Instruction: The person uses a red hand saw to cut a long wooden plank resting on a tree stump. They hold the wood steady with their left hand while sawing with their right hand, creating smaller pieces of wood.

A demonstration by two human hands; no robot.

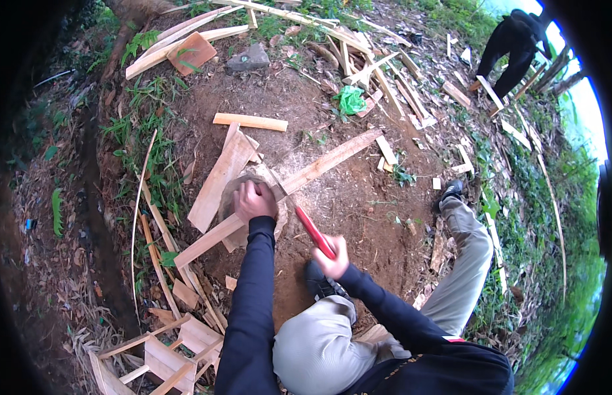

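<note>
My right hand (pixel 331 257) is closed around the red handle of a hand saw (pixel 311 230). Its thin blade lies across a long, narrow wooden plank (pixel 332 160), just right of my other hand. My left hand (pixel 255 201) is closed on that plank, over a round wood stump (pixel 281 212) that supports it. From the stump the plank runs out to the upper right and the lower left. A wider board (pixel 222 172) leans against the stump's left side. Pale sawdust (pixel 299 172) covers the soil beside the blade.
A short wood piece (pixel 250 122) lies beyond the stump. Farther off are a grey block (pixel 248 58), a green plastic bag (pixel 350 100) and piled wood strips (pixel 411 99). A wooden frame (pixel 168 359) stands at lower left. Another person (pixel 513 49) bends at upper right.
</note>
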